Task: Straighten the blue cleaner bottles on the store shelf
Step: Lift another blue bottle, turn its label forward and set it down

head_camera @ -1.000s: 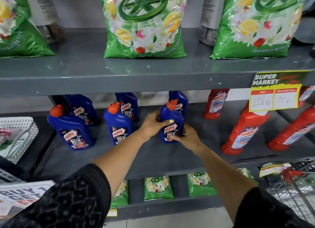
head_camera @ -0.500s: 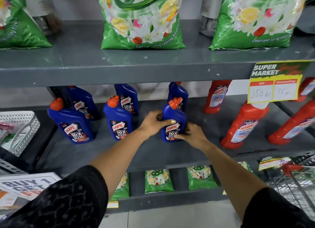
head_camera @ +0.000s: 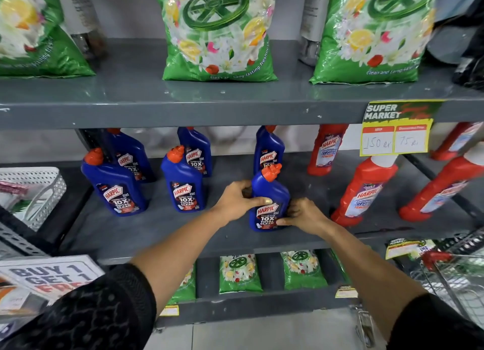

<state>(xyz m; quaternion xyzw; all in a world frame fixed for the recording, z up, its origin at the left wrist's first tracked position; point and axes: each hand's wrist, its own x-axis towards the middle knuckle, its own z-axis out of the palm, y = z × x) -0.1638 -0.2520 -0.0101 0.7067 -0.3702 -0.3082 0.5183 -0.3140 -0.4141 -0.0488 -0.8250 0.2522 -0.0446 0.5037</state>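
Several blue cleaner bottles with orange caps stand on the grey middle shelf [head_camera: 146, 234] in two rows. The front right blue bottle [head_camera: 269, 192] stands upright with its label facing me. My left hand [head_camera: 235, 201] wraps its left side, thumb across the label. My right hand [head_camera: 301, 215] grips its lower right side near the base. Two more front bottles stand to the left, one at the far left [head_camera: 115, 187] and one in the middle [head_camera: 183, 183]. Behind them stand three more [head_camera: 133, 161] [head_camera: 197, 153] [head_camera: 268, 148], partly hidden.
Red cleaner bottles [head_camera: 364, 192] lean on the same shelf to the right. Green detergent bags [head_camera: 217, 33] sit on the shelf above, smaller ones [head_camera: 239, 273] below. A yellow price tag [head_camera: 395, 129] hangs from the upper shelf edge. White basket [head_camera: 39, 190] at left, wire cart [head_camera: 455, 276] at right.
Both hands stay on the front right blue bottle, which has turned slightly and leans a little less. The camera has shifted a bit.
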